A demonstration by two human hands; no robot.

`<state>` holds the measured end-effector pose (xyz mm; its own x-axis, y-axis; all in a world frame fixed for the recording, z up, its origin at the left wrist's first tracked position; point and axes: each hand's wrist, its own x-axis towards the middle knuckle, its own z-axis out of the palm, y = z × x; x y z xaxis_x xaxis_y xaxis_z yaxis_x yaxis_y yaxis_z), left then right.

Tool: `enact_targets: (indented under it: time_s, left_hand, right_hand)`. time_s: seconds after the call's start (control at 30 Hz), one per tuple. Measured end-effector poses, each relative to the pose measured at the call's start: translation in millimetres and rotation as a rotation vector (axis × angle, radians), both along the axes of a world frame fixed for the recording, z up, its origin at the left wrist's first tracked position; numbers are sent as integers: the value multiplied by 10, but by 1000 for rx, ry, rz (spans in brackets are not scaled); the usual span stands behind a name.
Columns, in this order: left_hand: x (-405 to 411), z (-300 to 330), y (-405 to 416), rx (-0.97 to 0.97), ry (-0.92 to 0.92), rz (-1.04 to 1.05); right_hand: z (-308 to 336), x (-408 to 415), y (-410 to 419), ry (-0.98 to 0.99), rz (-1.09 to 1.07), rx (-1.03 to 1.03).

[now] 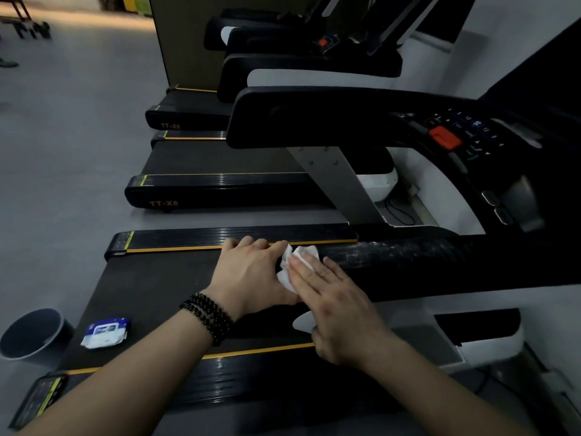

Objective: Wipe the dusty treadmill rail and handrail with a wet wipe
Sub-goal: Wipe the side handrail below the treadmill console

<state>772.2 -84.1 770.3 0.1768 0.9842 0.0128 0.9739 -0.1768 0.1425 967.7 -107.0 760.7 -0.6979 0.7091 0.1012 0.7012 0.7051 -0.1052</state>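
Likely a gym: treadmills (220,187) in a row

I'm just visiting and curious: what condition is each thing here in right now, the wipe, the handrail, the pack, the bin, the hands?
wet wipe: crumpled, pressed on the handrail between both hands
handrail: dusty, pale streaks to the right of the wipe
left hand: fingers curled on the wipe
right hand: fingers straight, flat on the wipe
wipes pack: lying on the treadmill belt
bin: upright, open-topped
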Motion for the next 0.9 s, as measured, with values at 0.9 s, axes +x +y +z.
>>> enact_targets:
  time_s: [0.9]
  left_hand:
    - [439, 19, 191, 59, 18, -36]
  right_hand:
    - [-137, 517, -64, 3, -158, 101]
